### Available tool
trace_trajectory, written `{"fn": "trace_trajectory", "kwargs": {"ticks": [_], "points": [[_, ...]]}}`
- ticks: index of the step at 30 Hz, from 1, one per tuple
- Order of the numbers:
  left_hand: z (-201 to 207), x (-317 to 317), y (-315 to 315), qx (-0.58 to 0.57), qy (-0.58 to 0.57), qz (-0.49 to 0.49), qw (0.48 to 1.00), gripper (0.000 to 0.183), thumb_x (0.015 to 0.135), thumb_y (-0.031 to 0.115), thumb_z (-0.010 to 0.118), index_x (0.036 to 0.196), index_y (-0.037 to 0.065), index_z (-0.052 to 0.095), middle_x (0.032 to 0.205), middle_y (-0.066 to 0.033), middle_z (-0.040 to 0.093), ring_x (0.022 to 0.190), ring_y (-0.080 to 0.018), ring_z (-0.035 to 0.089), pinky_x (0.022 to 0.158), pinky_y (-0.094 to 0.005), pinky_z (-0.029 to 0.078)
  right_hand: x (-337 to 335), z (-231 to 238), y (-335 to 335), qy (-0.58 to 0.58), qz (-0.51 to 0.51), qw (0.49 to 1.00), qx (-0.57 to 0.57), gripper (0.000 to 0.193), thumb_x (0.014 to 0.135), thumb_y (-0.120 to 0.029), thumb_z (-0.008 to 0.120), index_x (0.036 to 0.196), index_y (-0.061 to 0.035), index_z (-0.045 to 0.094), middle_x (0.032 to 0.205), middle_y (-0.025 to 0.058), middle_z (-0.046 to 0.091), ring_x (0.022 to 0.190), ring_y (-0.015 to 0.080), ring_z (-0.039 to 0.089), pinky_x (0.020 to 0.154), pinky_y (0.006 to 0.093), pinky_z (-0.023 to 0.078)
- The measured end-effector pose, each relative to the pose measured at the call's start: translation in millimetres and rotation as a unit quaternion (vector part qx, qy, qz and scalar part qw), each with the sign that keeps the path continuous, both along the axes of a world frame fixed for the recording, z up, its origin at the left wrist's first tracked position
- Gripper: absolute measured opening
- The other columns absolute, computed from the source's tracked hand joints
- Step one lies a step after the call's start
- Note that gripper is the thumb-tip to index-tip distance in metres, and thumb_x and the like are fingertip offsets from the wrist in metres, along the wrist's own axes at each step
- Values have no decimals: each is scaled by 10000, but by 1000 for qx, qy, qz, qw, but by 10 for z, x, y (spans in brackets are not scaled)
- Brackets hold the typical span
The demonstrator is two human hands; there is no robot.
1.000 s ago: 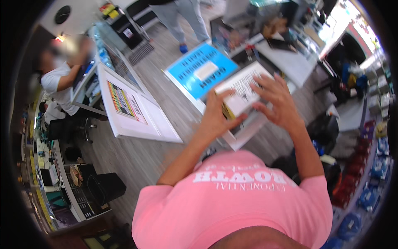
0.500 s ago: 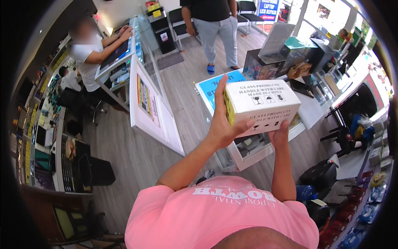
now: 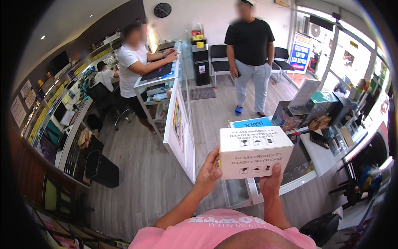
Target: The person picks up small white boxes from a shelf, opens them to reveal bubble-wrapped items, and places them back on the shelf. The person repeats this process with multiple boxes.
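A white cardboard box [image 3: 256, 154] with black print and handling symbols is held up in front of me, over the glass display counter. My left hand [image 3: 208, 174] presses against the box's left side, its fingers partly hidden behind the edge. From below, my right hand [image 3: 271, 182] supports the box, with the thumb up on its near face and the other fingers out of sight underneath. Just behind the box, a blue sign [image 3: 252, 123] lies on the counter.
A white-framed door panel [image 3: 180, 137] stands to the left. One person [image 3: 137, 62] in white leans on another glass counter; one in black [image 3: 250, 45] stands ahead. A dark bin [image 3: 102, 169] is on the floor at left. Laptop and small goods [image 3: 304, 97] sit at right.
The view has tilted up, showing more of the room. The box now faces me more squarely, and my left hand has slid lower along its left side, fingers no longer reaching above the top.
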State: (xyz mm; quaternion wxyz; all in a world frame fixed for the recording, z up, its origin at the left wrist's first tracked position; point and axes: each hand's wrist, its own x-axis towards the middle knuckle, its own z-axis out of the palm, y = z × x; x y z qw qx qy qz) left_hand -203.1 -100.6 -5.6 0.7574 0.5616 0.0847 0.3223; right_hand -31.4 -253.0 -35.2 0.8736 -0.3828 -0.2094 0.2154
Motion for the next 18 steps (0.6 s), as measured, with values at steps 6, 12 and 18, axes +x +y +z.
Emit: {"fn": "trace_trajectory", "kwargs": {"ticks": [6,12,18], "points": [[-63,-685,675,-1,-42,-11,999,1355,744,807,772,1651,-4,177,1629,-149,361,1544,-270,319,1263,-420,241,-900,11,727,-18,25,999,28,968,883,-600,785,1573,-77,351,1496,86,518,1364,221,540,1140,413,455],[273,-1620,1279,-5,-135,42,990,1367,719,423,978,1656,16,70,1621,-140,354,1522,-268,343,1260,-435,253,-1840,62,1942,134,170,964,152,711,1037,-638,519,1568,-171,449,1563,45,533,1395,233,536,1190,465,410],[401,-2489,1920,108,-127,177,970,1091,814,210,912,1628,50,205,1572,-115,420,1474,-231,411,1239,-421,310,-2708,266,2964,187,328,908,183,751,999,-701,529,1543,-186,474,1513,20,569,1367,224,559,1140,433,460]]}}
